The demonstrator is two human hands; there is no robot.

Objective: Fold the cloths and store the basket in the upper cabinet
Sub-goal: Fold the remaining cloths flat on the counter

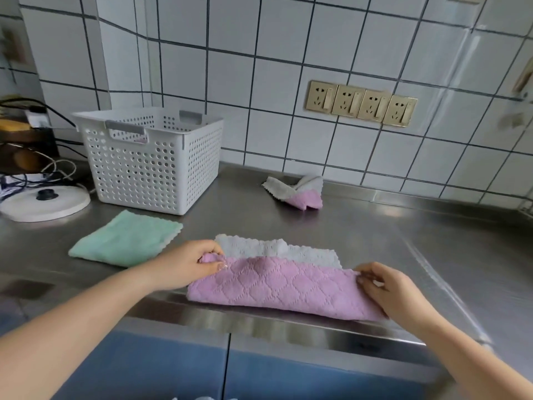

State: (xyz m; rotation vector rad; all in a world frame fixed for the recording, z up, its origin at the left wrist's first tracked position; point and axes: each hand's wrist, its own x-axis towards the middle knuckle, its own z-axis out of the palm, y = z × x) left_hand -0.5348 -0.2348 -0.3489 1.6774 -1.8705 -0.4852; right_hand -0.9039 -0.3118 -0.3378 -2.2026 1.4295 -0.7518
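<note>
We see a pink cloth point(277, 287) lying along the near edge of the steel counter point(375, 235), folded lengthwise so that its quilted pink face lies over a paler, whitish layer that shows along its far edge with a scalloped border. The left hand point(187, 264) pinches the cloth's left far corner, thumb and fingers curled onto the fabric. The right hand point(386, 287) grips the right end of the same cloth, fingers bent around its corner. The fold is uneven: the white layer sticks out more at the left than at the right.

To the left of it, a mint-green cloth point(127, 241) lies flat and folded on the counter, just beside the left hand. Behind that, the white perforated basket point(150, 160) stands upright near the tiled wall point(259, 82), with grey handles on its rim; something pink shows faintly through the handle opening, but we cannot tell what it is. Farther right, near the wall, a second pink-and-white cloth point(297, 192) sits crumpled, well apart from the hands.

At the far left a white round lid point(46, 202) with a black knob rests by tangled cables point(34, 176). Four brass-coloured sockets point(360, 103) are on the wall. Blue cabinet doors point(173, 370) lie below the counter edge.
</note>
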